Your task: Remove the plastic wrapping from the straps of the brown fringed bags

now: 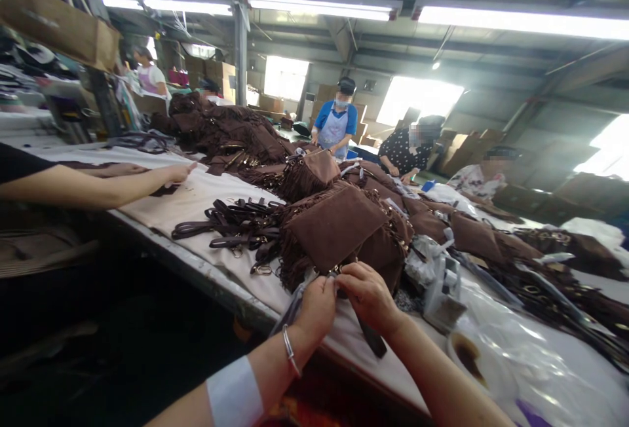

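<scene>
A dark brown fringed bag (pixel 339 224) lies at the table's front edge, its flat panel facing up. At its near corner, a small metal clasp (pixel 334 271) shows between my fingertips. My left hand (pixel 318 302) is closed in a pinch just below this clasp; what exactly lies in its fingers is partly hidden. Grey wrapped material (pixel 293 302) runs down beside it. Touching it from the right, my right hand (pixel 366 295) is also closed, with a dark brown strap (pixel 372 337) hanging beneath it. Loose wrist straps (pixel 240 224) with metal hooks are heaped left of the bag.
Piles of brown fringed bags (pixel 230 132) cover the table behind. At right are clear plastic (pixel 521 335), a tape roll (pixel 466 355) and a grey dispenser (pixel 445 296). A co-worker's arm (pixel 98 185) reaches in from the left. Other people work across the table.
</scene>
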`<control>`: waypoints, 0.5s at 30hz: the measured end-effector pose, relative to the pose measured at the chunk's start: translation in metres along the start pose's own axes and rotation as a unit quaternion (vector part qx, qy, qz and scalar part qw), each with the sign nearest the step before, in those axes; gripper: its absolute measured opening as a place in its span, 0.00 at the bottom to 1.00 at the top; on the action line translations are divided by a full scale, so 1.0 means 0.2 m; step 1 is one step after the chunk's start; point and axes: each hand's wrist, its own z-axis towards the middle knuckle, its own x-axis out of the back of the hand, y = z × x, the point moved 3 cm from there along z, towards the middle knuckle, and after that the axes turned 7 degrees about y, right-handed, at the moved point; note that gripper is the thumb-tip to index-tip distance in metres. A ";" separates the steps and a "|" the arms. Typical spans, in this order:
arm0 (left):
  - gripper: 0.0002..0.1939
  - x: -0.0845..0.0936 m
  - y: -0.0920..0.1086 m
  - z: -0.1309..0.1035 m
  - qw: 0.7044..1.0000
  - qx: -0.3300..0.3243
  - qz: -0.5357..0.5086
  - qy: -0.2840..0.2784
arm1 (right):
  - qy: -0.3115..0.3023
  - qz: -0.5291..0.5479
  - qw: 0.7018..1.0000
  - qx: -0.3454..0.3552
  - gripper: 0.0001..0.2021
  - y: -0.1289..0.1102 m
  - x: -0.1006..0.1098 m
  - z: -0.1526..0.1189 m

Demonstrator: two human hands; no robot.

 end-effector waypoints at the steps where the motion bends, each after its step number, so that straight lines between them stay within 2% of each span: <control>1: 0.17 0.01 0.01 0.00 1.000 -0.019 0.007 -0.006 | -0.009 -0.011 1.000 0.006 0.12 0.00 0.00 0.01; 5: 0.16 0.05 0.06 -0.02 0.992 -0.108 0.056 -0.019 | -0.030 -0.013 0.999 0.008 0.12 -0.01 -0.01 0.06; 10: 0.13 0.09 0.09 -0.02 0.973 -0.189 0.134 -0.023 | -0.036 0.042 0.997 -0.047 0.12 0.00 -0.01 0.08; 12: 0.12 0.08 0.08 -0.01 0.976 -0.181 0.115 -0.038 | -0.028 0.071 0.994 -0.075 0.11 0.02 -0.02 0.07; 15: 0.14 0.06 0.04 0.00 0.994 -0.086 0.018 -0.062 | 0.016 0.109 0.983 -0.150 0.08 0.07 -0.04 0.05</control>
